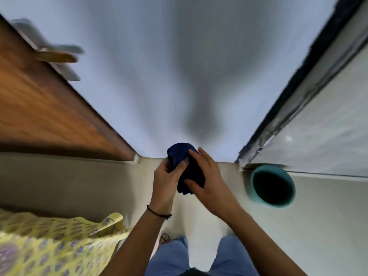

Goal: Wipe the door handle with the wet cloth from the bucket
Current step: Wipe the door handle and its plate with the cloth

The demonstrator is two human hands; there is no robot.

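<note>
A teal bucket [272, 186] stands on the pale floor [59, 186] beside the right-hand wall [318, 136].

dark navy cloth [186, 168], plain; teal bucket [272, 186] at right, its inside near black; warm brown wood-grain door [43, 108] at left; yellow garment [53, 246] with small blue-violet dots, lower left; pale blue jeans [171, 257]; thin black wristband [158, 212].

Soft daylight, motion blur on door handle [57, 56], wide-angle edge stretching, dark wall shadow
</note>
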